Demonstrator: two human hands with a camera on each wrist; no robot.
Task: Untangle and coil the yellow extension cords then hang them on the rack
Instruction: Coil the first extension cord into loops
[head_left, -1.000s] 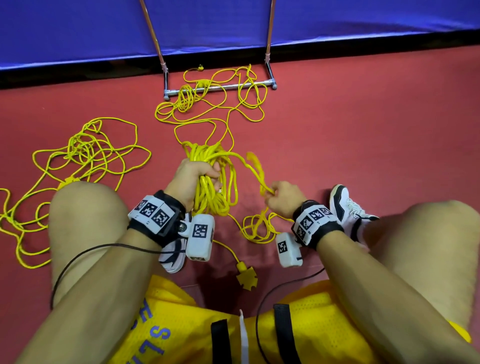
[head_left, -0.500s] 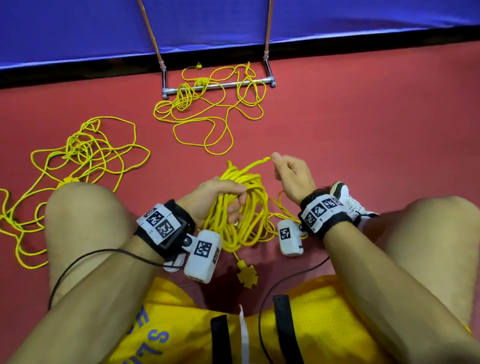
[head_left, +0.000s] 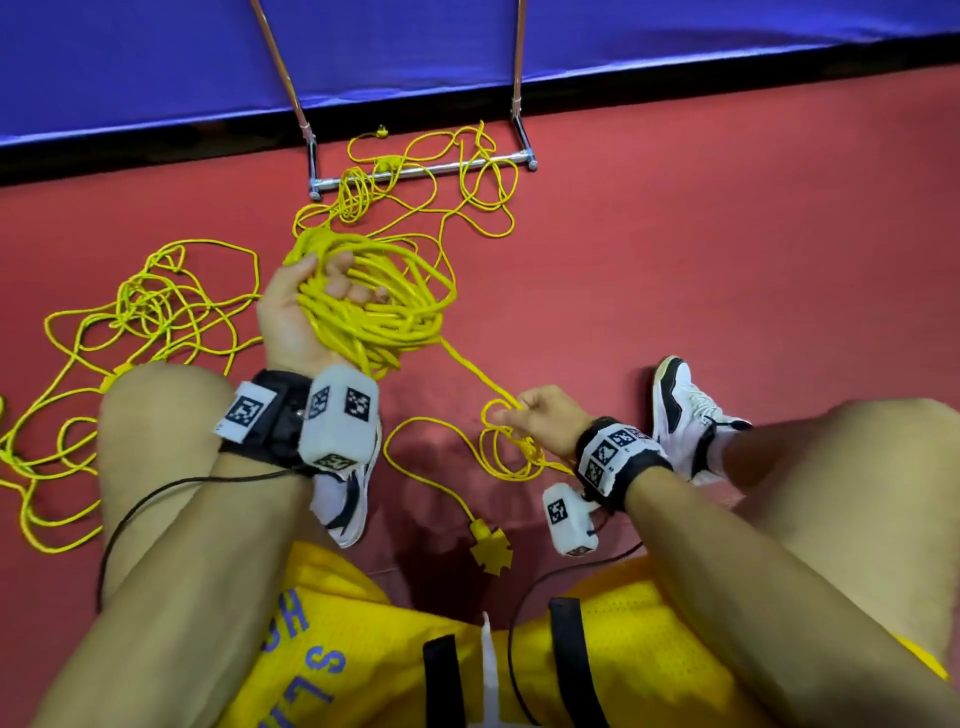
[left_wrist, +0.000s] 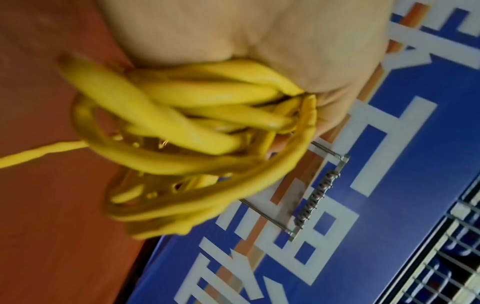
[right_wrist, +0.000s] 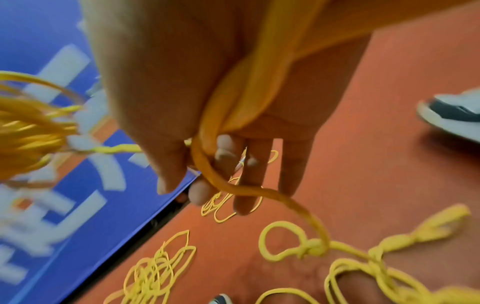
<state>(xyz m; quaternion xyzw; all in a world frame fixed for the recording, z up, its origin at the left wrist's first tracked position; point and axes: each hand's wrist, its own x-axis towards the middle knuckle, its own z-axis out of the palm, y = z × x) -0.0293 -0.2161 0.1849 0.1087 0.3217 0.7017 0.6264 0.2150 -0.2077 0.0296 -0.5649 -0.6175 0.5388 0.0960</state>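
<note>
So the left hand (head_left: 291, 317) grips a half-made coil (head_left: 374, 306). The right hand (head_left: 545, 421) pinches its loose tail, which is knotted near the plug (head_left: 488, 545). Two more cords (head_left: 156, 312) lie tangled on the floor. Nothing hangs on the rack (head_left: 421, 171) yet.

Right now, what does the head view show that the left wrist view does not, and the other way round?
Only the head view shows the right hand pinching the trailing cord, the plug on the floor, and the loose tangle to the left. Only the left wrist view shows white lettering on the blue wall and the rack's top bar with hooks. Both show the left hand gripping the yellow coil.
</note>
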